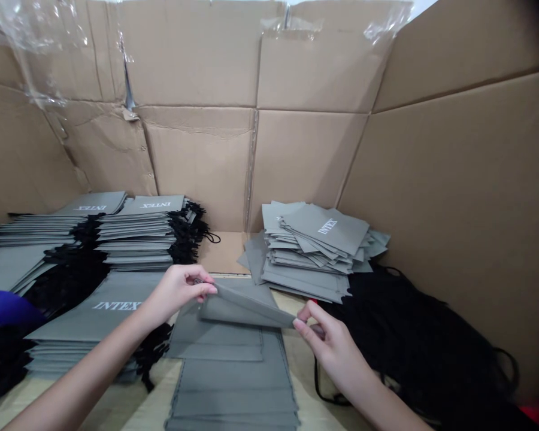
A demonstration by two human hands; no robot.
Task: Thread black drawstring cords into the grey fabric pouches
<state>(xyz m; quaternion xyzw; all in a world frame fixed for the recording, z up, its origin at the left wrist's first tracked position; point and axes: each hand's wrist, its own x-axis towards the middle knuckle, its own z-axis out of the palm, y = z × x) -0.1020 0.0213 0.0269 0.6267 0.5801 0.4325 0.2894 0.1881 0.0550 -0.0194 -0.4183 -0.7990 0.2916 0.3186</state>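
A grey fabric pouch point(247, 310) is stretched between my two hands, tilted above other grey pouches. My left hand point(186, 290) pinches its upper left corner. At its right end, my right hand point(323, 329) grips the other corner, fingers pressed together. Directly beneath lie more flat grey pouches point(236, 383), overlapping on the pale surface. A black cord hangs beside my right hand.
Neat stacks of grey pouches point(137, 233) printed INTEX, with black cords, stand at the left. A looser pile point(323, 239) sits right of centre, beside a black heap of cords point(413, 335). Cardboard walls point(197, 149) surround the work area. Something blue point(9, 305) shows far left.
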